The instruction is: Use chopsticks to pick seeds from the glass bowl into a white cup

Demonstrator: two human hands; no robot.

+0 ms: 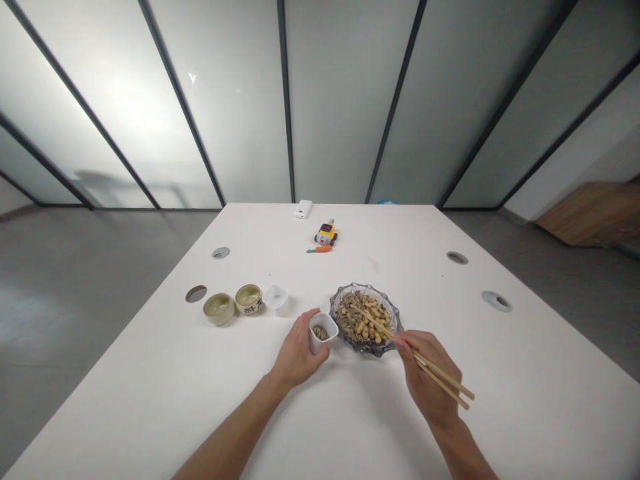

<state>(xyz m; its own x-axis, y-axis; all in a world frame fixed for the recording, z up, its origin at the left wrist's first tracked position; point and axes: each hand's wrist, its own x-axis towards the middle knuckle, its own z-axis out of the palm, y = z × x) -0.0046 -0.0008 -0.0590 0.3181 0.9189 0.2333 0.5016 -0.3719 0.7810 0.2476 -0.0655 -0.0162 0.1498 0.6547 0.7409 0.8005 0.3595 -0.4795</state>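
My left hand [299, 353] is wrapped round a small white square cup [331, 325], tilted a little, with some sunflower seeds [320, 332] inside. Just right of it stands a clear glass bowl [395, 313] with a wavy rim, filled with sunflower seeds [349, 313] on the left and peanuts in the shell [367, 328] on the right. My right hand [431, 373] grips a pair of wooden chopsticks [443, 377]. Their tips reach into the bowl among the seeds and peanuts; whether they pinch anything is too small to tell.
Left of my hands stand two olive-green bowls [219, 309] and another white cup [277, 300]. Farther back lie a yellow toy car [327, 233], an orange screwdriver-like tool [320, 249] and a white box-shaped device [303, 209]. Round holes [196, 294] pierce the white table [165, 400].
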